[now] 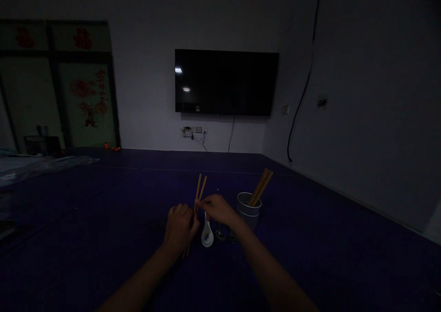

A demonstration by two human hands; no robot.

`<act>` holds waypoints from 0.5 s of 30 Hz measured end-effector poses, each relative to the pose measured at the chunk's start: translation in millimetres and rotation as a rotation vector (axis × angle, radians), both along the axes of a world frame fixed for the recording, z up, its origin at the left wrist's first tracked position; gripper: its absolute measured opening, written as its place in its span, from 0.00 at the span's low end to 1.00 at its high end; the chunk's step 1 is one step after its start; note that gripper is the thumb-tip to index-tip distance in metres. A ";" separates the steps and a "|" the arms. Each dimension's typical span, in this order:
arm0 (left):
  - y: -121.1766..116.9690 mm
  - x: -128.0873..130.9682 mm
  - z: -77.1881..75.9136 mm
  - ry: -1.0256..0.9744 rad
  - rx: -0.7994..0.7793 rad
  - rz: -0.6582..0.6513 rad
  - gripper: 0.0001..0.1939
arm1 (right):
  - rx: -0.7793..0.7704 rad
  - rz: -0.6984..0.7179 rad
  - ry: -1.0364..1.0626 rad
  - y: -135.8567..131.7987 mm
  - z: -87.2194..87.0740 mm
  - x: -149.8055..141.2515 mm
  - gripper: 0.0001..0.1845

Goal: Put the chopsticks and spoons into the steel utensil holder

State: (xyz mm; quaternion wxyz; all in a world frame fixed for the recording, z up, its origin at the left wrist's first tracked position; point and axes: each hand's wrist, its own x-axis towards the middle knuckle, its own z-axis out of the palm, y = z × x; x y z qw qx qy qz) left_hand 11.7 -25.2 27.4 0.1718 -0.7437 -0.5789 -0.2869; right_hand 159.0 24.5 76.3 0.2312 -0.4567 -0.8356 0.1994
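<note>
A pair of wooden chopsticks (pixel 201 186) points away from me, tips spread slightly apart. My left hand (pixel 179 224) is closed on their middle, and their lower ends show below it. My right hand (pixel 217 208) pinches the same chopsticks a little higher up, with thumb and forefinger. Under the right hand lies a white soup spoon (pixel 207 238) with a blue mark in its bowl. Beside it is a metal spoon (pixel 220 234), partly hidden by the right hand and arm. To the right stands a grey cylindrical holder (pixel 248 216) with several chopsticks (pixel 262 186) leaning in it.
Everything rests on a dark blue surface (pixel 138 197). Crumpled clear plastic (pixel 51 168) lies at the far left, near a dark box (pixel 43 144). A television (pixel 225 82) hangs on the back wall, above sockets with cables. Another black cable (pixel 303 91) runs down the right wall.
</note>
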 end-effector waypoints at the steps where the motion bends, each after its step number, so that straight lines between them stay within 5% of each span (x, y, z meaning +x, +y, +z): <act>1: -0.5 0.1 -0.5 0.013 0.033 -0.007 0.12 | 0.020 -0.007 0.028 -1.6 0.2 -3.7 0.33; 10: -2.9 0.3 -3.7 0.055 0.208 -0.039 0.14 | 0.072 -0.134 0.236 -15.8 10.6 -22.7 0.18; 15: -7.0 0.3 -6.0 0.027 0.177 -0.103 0.16 | 0.118 -0.187 0.335 -20.0 32.2 -10.4 0.21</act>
